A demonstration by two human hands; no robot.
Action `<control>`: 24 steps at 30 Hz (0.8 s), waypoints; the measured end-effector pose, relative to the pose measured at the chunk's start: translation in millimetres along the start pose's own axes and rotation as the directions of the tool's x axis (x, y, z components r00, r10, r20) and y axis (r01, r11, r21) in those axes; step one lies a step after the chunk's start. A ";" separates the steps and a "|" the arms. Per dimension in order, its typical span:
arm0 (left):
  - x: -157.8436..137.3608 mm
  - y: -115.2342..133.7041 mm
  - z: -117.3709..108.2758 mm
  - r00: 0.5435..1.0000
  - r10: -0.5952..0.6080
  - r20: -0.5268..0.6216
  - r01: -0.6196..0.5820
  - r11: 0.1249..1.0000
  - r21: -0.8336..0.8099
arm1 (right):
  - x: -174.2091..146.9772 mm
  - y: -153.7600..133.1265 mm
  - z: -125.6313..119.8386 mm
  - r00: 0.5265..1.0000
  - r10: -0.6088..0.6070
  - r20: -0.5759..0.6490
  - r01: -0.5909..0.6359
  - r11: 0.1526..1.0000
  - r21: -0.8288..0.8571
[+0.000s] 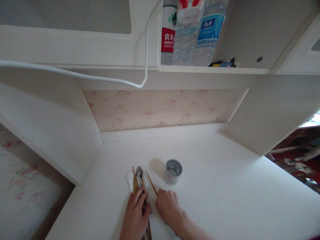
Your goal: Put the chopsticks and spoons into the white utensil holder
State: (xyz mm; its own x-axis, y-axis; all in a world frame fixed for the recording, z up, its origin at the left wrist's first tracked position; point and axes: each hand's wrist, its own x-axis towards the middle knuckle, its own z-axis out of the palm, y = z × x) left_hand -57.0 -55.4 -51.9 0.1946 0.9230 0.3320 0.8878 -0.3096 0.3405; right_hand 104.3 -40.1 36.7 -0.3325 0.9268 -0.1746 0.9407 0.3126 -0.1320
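Note:
A bundle of wooden chopsticks lies on the white desktop together with a metal spoon. My left hand is closed over this bundle, fingers curled across it, and covers its middle. Just to the right, my right hand is closed around a single chopstick, whose far end slants up and left out of the fist. Beyond that hand stands an upright grey cylindrical holder with holes in its bottom; no utensils show inside it. Beside the bundle's left edge is a white curved thing that I cannot make out.
White side panels flank the desktop. Overhead, a shelf carries plastic water bottles and small dark items. A white cable hangs across the upper left. Floral wallpaper covers the back.

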 end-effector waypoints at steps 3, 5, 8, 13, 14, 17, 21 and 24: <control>-2.3 -2.2 0.6 0.999 0.042 0.007 -0.042 0.999 0.000 | -11.9 9.9 -10.9 0.998 0.061 -0.025 -0.057 0.987 0.148; -2.7 -3.2 0.3 0.998 0.058 0.010 -0.058 0.998 -0.006 | -21.2 18.6 -23.0 0.998 0.060 -0.036 -0.043 0.926 0.374; -1.9 -4.2 -0.3 0.998 0.070 -0.002 -0.070 0.997 -0.014 | -30.3 35.0 -47.1 0.996 0.074 -0.048 -0.008 0.624 0.782; -0.9 -4.7 -0.9 0.994 0.101 -0.049 -0.102 0.995 -0.020 | -18.4 70.2 -85.5 0.922 0.329 -0.202 0.104 0.292 0.951; -0.9 -4.7 -1.2 0.993 0.103 -0.060 -0.104 0.994 -0.023 | -13.2 77.5 -90.3 0.888 0.391 -0.244 0.147 0.262 0.954; -0.8 -4.4 -2.2 0.993 0.095 -0.071 -0.097 0.995 -0.036 | 2.6 96.2 -97.8 0.778 0.540 -0.321 0.279 0.161 0.947; 0.2 -3.8 -3.1 0.992 0.095 -0.079 -0.098 0.994 -0.040 | 16.7 109.9 -100.4 0.705 0.616 -0.352 0.391 0.078 0.917; 0.7 -3.2 -4.1 0.993 0.088 -0.078 -0.091 0.996 -0.026 | 22.4 113.1 -102.6 0.714 0.614 -0.336 0.382 0.061 0.922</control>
State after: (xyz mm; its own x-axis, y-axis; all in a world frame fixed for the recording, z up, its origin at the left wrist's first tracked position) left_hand -61.4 -54.8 -49.2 0.2391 0.8713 0.4285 0.8554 -0.3978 0.3318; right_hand 210.1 37.4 118.0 0.3632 0.9237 0.1222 -0.1324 0.1809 -0.9745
